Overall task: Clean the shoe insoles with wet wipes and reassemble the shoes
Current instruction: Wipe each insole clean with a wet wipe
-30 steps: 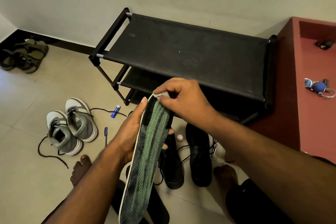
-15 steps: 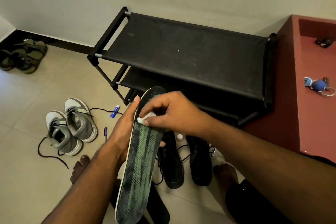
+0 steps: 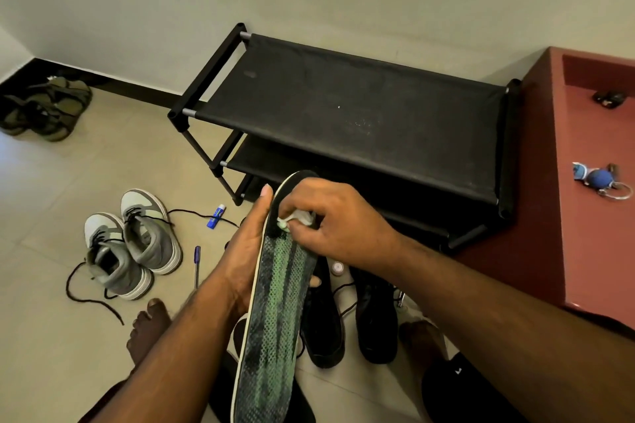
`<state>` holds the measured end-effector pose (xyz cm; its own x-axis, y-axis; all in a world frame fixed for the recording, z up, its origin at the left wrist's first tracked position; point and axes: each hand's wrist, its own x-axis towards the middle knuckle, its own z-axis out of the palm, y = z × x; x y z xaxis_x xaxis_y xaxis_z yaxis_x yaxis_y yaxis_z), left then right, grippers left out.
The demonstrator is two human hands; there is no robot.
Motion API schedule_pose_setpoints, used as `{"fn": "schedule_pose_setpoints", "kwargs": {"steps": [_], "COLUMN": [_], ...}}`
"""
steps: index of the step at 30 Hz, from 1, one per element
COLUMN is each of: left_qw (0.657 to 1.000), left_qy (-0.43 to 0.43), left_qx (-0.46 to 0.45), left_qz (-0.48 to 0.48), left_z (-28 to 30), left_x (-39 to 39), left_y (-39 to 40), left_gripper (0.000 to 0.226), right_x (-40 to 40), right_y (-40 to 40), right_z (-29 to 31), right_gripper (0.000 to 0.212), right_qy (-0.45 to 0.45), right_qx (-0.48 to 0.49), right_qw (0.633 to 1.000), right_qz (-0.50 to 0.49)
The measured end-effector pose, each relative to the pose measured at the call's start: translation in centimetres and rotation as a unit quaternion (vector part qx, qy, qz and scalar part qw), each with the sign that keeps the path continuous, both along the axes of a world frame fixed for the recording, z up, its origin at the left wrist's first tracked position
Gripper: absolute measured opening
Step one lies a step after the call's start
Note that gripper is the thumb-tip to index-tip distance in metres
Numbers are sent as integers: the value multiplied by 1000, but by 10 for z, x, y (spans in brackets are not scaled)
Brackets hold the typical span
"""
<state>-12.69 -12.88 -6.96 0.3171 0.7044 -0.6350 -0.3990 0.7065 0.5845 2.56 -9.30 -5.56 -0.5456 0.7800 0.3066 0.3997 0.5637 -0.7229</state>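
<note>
A long black and green insole (image 3: 275, 312) stands tilted in front of me, toe end up. My left hand (image 3: 242, 251) grips it from behind along its left edge, a fingertip showing on the right side. My right hand (image 3: 330, 220) pinches a crumpled white wet wipe (image 3: 295, 217) and presses it on the insole's upper part. Two black shoes (image 3: 343, 319) stand on the floor just behind the insole, partly hidden by it. A pair of grey and white sneakers (image 3: 134, 244) with loose black laces lies to the left.
A black two-tier shoe rack (image 3: 360, 113) stands against the wall ahead. A dark red cabinet (image 3: 591, 216) at the right holds a blue keyring (image 3: 599, 178). Olive sandals (image 3: 44, 110) lie far left. A pen (image 3: 197, 264) and a small blue tube (image 3: 215, 216) lie on the tiles.
My right hand slid down from the insole's toe tip, and the white wipe now shows under its fingers. The insole's tip is uncovered.
</note>
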Motion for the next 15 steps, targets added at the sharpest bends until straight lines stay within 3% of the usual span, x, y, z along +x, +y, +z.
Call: {"fn": "schedule_pose_setpoints", "kwargs": {"steps": [15], "left_qw": [1000], "left_qy": [-8], "left_qx": [-24], "left_qz": [-19], "left_z": [9], "left_x": [-2], "left_y": [-9], "left_gripper": [73], "right_x": [16], "right_y": [25], "right_z": [-6], "right_gripper": [11], "right_qy": [7], "right_qx": [-1], "right_qw": [989], "right_qz": [-144]}}
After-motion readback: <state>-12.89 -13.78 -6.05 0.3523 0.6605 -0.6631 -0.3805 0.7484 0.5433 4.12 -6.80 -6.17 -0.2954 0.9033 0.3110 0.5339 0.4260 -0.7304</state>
